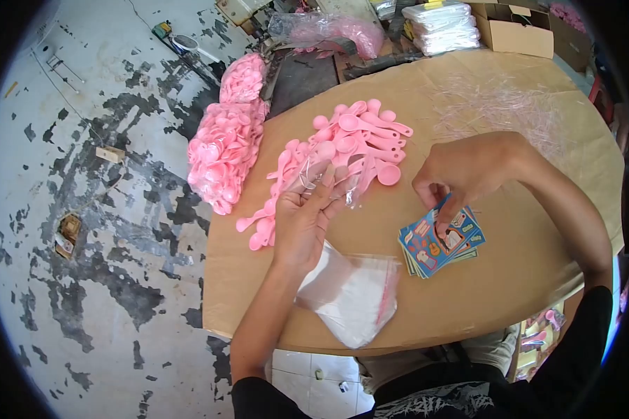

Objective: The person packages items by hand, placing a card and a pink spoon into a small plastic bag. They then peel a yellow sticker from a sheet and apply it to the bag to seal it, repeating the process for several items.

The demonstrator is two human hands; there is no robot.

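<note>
Bare bench (517, 272) lies right of the card stack (440, 241); pink spoons (356, 143) and plastic bags (353, 293) crowd the left.

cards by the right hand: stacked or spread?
Stacked. The cards lie in one pile on the table, edges slightly offset at the lower left; the right hand touches the top one.

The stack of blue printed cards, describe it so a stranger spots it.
On the brown cardboard tabletop, look near the front edge, under the right hand. The stack of blue printed cards lies there, the only blue, picture-covered thing among pink plastic spoons and clear plastic bags.
</note>
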